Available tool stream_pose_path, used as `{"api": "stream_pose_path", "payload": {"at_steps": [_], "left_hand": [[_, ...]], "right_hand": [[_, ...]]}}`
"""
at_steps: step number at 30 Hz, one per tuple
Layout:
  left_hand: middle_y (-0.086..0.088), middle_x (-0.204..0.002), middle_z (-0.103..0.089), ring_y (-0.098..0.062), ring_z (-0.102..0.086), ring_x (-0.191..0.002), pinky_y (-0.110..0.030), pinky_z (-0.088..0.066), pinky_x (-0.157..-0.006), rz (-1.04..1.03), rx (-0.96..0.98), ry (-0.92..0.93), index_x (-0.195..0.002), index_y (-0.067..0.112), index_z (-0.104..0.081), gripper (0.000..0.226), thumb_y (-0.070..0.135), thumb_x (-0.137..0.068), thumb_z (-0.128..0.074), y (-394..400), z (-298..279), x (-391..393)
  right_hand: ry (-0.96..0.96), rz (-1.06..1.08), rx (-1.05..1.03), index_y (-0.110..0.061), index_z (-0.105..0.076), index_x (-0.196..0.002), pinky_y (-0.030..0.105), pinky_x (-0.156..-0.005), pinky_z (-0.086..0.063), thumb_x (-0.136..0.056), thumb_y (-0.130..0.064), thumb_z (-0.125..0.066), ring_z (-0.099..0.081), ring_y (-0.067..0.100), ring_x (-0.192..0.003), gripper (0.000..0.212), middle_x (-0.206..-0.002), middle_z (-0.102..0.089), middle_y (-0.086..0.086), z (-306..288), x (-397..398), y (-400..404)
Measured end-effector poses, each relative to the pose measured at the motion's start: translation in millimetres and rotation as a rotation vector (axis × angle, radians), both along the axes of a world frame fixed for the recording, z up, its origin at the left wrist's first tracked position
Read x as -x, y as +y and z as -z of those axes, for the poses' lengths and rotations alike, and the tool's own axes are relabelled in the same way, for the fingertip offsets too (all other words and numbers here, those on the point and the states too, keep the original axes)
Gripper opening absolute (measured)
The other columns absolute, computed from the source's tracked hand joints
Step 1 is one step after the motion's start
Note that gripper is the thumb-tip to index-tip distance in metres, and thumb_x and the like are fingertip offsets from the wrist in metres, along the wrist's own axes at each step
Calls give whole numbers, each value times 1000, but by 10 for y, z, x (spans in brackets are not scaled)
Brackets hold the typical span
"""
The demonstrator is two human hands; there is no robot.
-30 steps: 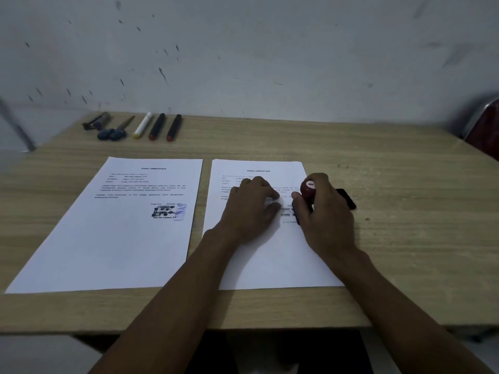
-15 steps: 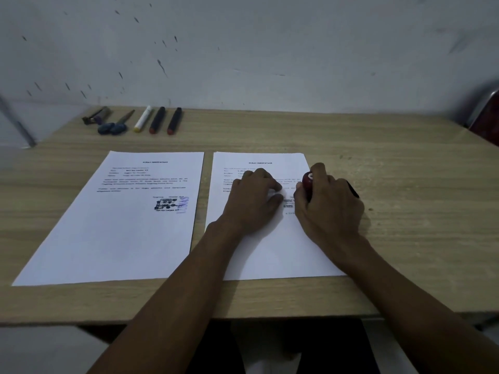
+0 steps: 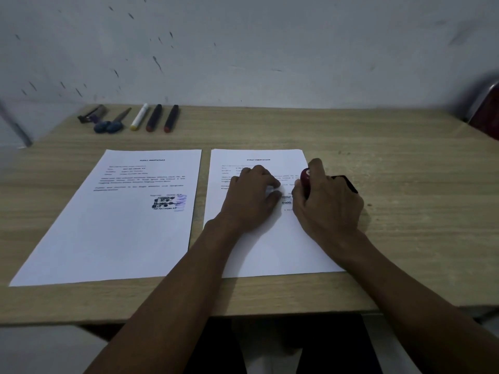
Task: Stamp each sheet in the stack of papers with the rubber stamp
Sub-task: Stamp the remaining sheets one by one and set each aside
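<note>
Two printed sheets lie side by side on the wooden table. The left sheet (image 3: 116, 228) carries a dark printed block and a purple stamp mark at its lower right. My left hand (image 3: 251, 201) rests on the middle of the right sheet (image 3: 272, 252), fingers bent and pressing the paper. My right hand (image 3: 328, 203) grips the rubber stamp (image 3: 305, 178) by its dark red handle and holds it down on the right sheet near the printed signature area. The stamp's base is hidden by my fingers.
A black ink pad (image 3: 348, 183) peeks out behind my right hand. Along the table's back left lie blue-handled scissors (image 3: 110, 124), a white marker (image 3: 139, 120), two dark markers (image 3: 162, 118) and a small dark tool (image 3: 91, 114). A chair (image 3: 486, 112) stands at the far right.
My right hand has pressed the stamp lower onto the right sheet, closing over more of the handle. My left hand has stayed on the paper.
</note>
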State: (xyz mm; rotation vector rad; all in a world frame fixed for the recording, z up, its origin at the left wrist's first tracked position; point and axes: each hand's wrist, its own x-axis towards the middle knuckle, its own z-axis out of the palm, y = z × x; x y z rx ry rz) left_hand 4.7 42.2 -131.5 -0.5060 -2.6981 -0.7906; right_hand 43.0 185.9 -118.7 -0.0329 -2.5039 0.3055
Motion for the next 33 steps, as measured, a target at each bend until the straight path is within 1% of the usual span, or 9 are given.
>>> {"api": "stream_pose_path", "payload": {"at_steps": [4, 12, 16, 19, 21, 23, 28, 31, 33], "left_hand": [[4, -114, -60, -22, -51, -107, -36, -35, -85, 5, -2, 1, -105, 23, -68, 21, 32, -89, -59, -2, 1, -8], [4, -114, -60, -21, -51, -107, -36, -36, -86, -8, 12, -2, -105, 23, -69, 22, 33, -89, -58, -6, -10, -22], [3, -113, -60, -22, -51, -107, -39, -39, -90, -4, 11, -10, -105, 22, -68, 22, 32, -89, -58, 8, -36, -32], [3, -112, -60, -23, -52, -108, -41, -40, -92, -7, 8, -15, -104, 22, -68, 20, 31, -89, -58, 18, -41, -40], [3, -112, -60, -22, -51, -108, -41, -40, -92, -2, 7, -28, -104, 23, -69, 20, 30, -89, -58, 21, -40, -35], [5, -112, -60, -21, -51, -108, -39, -40, -91, -8, 2, -29, -103, 25, -70, 20, 31, -89, -57, 17, -39, -24], [6, -112, -60, -20, -51, -107, -37, -39, -88, 10, -1, -37, -103, 25, -70, 21, 30, -88, -56, -2, -30, -4], [5, -114, -60, -20, -50, -109, -36, -37, -87, 15, -3, -42, -104, 26, -69, 20, 31, -89, -57, -8, -32, 4], [5, -114, -59, -20, -50, -109, -36, -36, -88, 17, -2, -46, -105, 26, -69, 20, 31, -90, -57, -7, -33, 4]], "right_hand": [[12, -6, 25, -17, -49, -117, 40, -63, -49, -93, -33, -50, -60, 32, -77, 30, -72, -63, 8, 12, -20, -2], [42, -16, 20, -18, -49, -116, 32, -57, -36, -91, -36, -52, -60, 33, -75, 31, -70, -63, 7, 30, -8, 27], [63, -93, 110, -17, -47, -110, 31, -56, -32, -93, -36, -52, -61, 32, -72, 26, -69, -60, 2, -3, 32, 99], [106, -105, 299, -18, -43, -109, 32, -59, -36, -92, -36, -56, -62, 33, -71, 28, -74, -61, 2, -83, 113, 252], [158, -71, 428, -17, -39, -110, 33, -62, -38, -90, -35, -60, -62, 34, -72, 34, -74, -56, -4, -145, 172, 390], [155, -24, 484, -15, -37, -110, 34, -64, -40, -89, -36, -63, -62, 37, -77, 40, -78, -53, -4, -192, 223, 541], [89, 57, 507, -18, -38, -112, 37, -70, -43, -89, -41, -64, -62, 37, -87, 42, -88, -57, 2, -179, 281, 842], [83, 61, 469, -20, -40, -113, 39, -72, -47, -89, -39, -64, -63, 38, -89, 40, -96, -66, 10, -140, 282, 886], [90, 48, 427, -20, -42, -114, 41, -73, -49, -89, -38, -65, -63, 38, -90, 39, -98, -68, 10, -127, 285, 873]]}}
